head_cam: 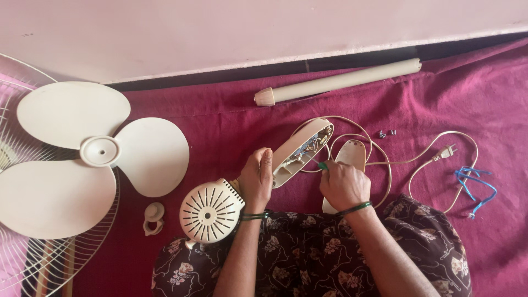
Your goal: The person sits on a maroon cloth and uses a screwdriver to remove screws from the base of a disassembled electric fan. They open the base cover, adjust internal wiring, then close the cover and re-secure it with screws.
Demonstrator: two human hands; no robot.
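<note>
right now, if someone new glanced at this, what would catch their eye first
Probably the big cream fan blade at far left, lying on a wire guard. Next, at centre, the left hand steadies an open switch housing while the right hand works at it with a green-handled tool. A pale tube lies on the maroon cloth behind.

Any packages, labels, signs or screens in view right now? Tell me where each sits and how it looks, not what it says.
None in view: no package, sign or screen.
Only loose fan parts lie on the maroon cloth.
The left hand steadies an opened cream control housing, wiring showing inside.
The right hand holds a green-handled tool at it.
If the housing bears any label, it cannot be made out.
</note>
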